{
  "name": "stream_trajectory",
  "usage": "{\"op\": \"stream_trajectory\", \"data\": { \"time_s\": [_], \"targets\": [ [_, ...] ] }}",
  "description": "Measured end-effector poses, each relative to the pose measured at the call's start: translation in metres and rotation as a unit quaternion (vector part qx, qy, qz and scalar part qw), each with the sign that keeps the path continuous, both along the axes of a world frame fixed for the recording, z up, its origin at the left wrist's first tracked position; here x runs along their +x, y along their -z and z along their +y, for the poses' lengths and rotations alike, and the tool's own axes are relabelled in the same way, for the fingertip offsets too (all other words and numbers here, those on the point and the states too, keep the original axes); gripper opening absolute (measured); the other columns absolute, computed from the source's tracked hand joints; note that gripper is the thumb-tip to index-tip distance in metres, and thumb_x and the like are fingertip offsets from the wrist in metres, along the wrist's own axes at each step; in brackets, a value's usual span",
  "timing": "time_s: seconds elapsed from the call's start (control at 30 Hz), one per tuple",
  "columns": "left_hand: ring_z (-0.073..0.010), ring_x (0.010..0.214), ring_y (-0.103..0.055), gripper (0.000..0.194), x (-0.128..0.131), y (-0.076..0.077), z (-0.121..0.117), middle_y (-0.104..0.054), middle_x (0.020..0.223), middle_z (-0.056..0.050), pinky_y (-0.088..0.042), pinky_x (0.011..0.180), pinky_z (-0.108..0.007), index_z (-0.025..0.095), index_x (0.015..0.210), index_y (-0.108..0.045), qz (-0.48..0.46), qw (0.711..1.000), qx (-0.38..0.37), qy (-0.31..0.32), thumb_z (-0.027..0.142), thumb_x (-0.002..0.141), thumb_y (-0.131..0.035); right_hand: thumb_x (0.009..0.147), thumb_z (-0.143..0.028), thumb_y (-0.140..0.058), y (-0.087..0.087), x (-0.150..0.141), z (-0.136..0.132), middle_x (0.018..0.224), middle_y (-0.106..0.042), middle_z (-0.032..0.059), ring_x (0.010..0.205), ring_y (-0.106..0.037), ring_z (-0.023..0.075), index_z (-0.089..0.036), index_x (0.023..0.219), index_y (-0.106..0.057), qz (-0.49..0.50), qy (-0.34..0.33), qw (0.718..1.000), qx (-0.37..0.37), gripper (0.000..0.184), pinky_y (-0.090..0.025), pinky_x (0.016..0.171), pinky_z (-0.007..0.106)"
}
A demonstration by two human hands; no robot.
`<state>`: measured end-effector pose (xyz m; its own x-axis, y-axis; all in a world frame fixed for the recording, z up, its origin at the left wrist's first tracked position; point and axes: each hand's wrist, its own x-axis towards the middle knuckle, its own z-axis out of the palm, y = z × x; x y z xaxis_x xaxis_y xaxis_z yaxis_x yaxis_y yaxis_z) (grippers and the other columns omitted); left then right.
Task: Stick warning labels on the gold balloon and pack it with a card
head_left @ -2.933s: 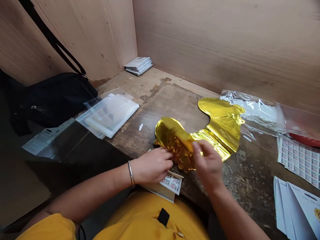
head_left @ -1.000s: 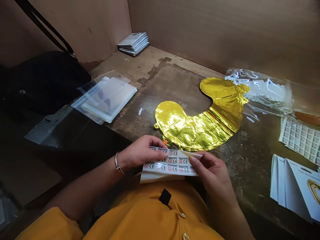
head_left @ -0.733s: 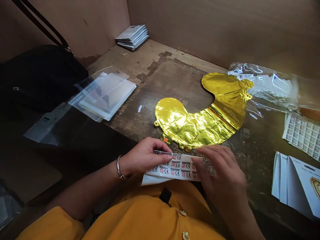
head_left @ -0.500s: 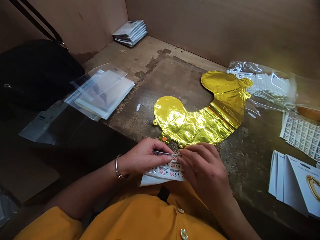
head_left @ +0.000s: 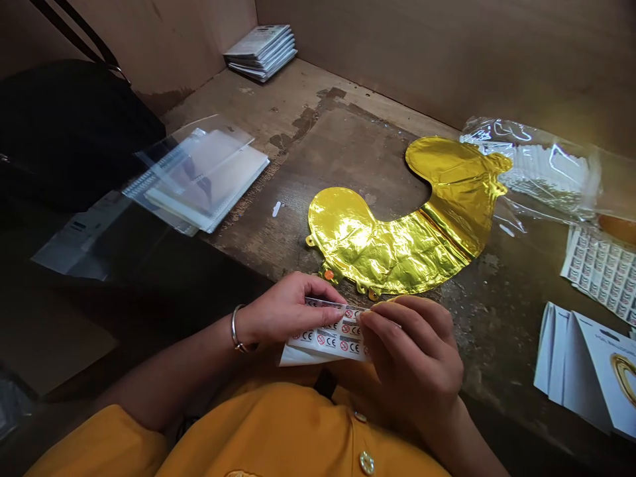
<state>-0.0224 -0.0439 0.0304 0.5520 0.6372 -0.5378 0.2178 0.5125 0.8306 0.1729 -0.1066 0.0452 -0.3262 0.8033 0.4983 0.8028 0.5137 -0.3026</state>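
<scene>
My left hand [head_left: 285, 311] holds a sheet of small CE-marked stickers [head_left: 325, 342] just over my lap, thumb on top and fingers behind. My right hand [head_left: 415, 341] is closed in a pinch at the sheet's upper right edge; whether a single sticker is between the fingertips is hidden. Just beyond both hands, a flat gold foil balloon [head_left: 397, 255] lies curved on the table, with small tabs along its rim. An orange dot [head_left: 328, 274] shows on one tab near my left hand.
At left are clear plastic sleeves [head_left: 218, 175] and a black bag [head_left: 74, 139]. Folded packets [head_left: 261, 50] are stacked in the back corner. On the right stand a bag of white sticks [head_left: 541, 169], more sticker sheets [head_left: 603, 265] and folded white cards [head_left: 591, 364].
My right hand has shifted slightly right and its fingers have lifted a little at the sheet's edge. My left hand keeps its hold. The view has tilted slightly.
</scene>
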Motion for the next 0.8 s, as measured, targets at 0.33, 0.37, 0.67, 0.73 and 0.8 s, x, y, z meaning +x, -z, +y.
{"op": "stream_trajectory", "data": {
  "time_s": [0.33,0.37,0.67,0.73,0.8],
  "targets": [
    [-0.0134,0.074,-0.066,0.015,-0.0011,0.0022,-0.0005,-0.073,0.083,-0.003,-0.053,0.066,-0.022,0.013,0.089,-0.072,-0.016,1.000,0.004,-0.006,0.021,0.076,-0.069,0.082,-0.019,-0.066,0.0022,-0.0005,0.0020,0.095,-0.073,0.0044,0.092,-0.059,0.0234,-0.023,0.103,-0.067,-0.062,0.015,0.998,0.003,0.021,-0.043,0.086,0.041],
    [-0.0136,0.074,-0.066,0.016,-0.0011,0.0024,-0.0008,-0.073,0.082,-0.004,-0.053,0.066,-0.022,0.013,0.089,-0.072,-0.015,1.000,0.007,-0.006,0.022,0.076,-0.069,0.082,-0.020,-0.066,0.0031,0.0007,0.0009,0.096,-0.073,0.0046,0.093,-0.059,0.0237,-0.023,0.105,-0.067,-0.068,0.005,0.998,0.008,0.023,-0.043,0.085,0.041],
    [-0.0147,0.075,-0.066,0.018,-0.0012,0.0059,-0.0004,-0.072,0.083,-0.004,-0.053,0.067,-0.024,0.013,0.089,-0.071,-0.019,1.000,0.006,-0.009,0.025,0.076,-0.070,0.079,-0.015,-0.068,0.0019,-0.0001,0.0018,0.099,-0.073,0.0050,0.093,-0.060,0.0235,-0.024,0.103,-0.066,-0.016,0.018,1.000,-0.013,0.026,-0.046,0.087,0.041],
    [-0.0143,0.074,-0.066,0.018,-0.0010,0.0063,-0.0006,-0.072,0.083,-0.004,-0.053,0.067,-0.024,0.013,0.090,-0.071,-0.019,1.000,0.004,-0.009,0.024,0.076,-0.070,0.080,-0.016,-0.068,0.0007,-0.0015,0.0038,0.101,-0.073,0.0066,0.094,-0.061,0.0250,-0.022,0.103,-0.066,-0.029,0.038,0.999,-0.018,0.024,-0.045,0.088,0.043],
    [-0.0140,0.074,-0.066,0.019,-0.0007,0.0065,-0.0009,-0.072,0.083,-0.004,-0.053,0.067,-0.024,0.013,0.091,-0.071,-0.018,1.000,-0.004,-0.011,0.025,0.076,-0.070,0.080,-0.017,-0.068,0.0008,-0.0013,0.0044,0.101,-0.073,0.0059,0.094,-0.061,0.0251,-0.022,0.103,-0.066,-0.047,0.038,0.998,-0.014,0.023,-0.044,0.087,0.043]
  ]
}}
